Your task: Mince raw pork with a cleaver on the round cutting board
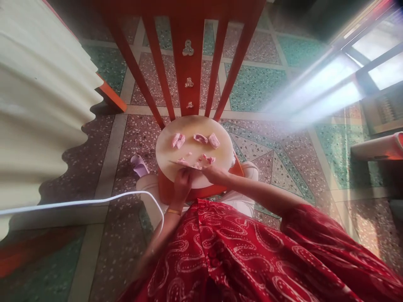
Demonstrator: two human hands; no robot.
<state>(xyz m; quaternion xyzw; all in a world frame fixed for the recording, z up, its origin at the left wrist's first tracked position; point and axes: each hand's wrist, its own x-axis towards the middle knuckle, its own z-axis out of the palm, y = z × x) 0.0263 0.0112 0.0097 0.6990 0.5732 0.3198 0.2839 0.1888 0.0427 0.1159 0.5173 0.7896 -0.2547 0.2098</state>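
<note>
Knife [185, 164] sits gripped in left hand [182, 184]; right hand [215, 174] pinches raw meat pieces [206, 160] on round chopping board [166, 147].

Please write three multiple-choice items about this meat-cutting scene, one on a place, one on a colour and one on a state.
1. Where does the round cutting board rest?
A. on the seat of the red chair
B. on the bare floor
C. on a window sill

2. What colour are the meat pieces on the board?
A. green
B. pink
C. black

3. What is the left hand doing?
A. lying flat and empty on the floor
B. gripping the handle of the knife
C. holding a cup

Answers:
1. A, since the board lies right below the chair's red back slats, above the floor.
2. B, since the chunks show pale pink against the light board.
3. B, since its fingers are closed at the near end of the blade, while the right hand rests at the meat beside it.
</note>
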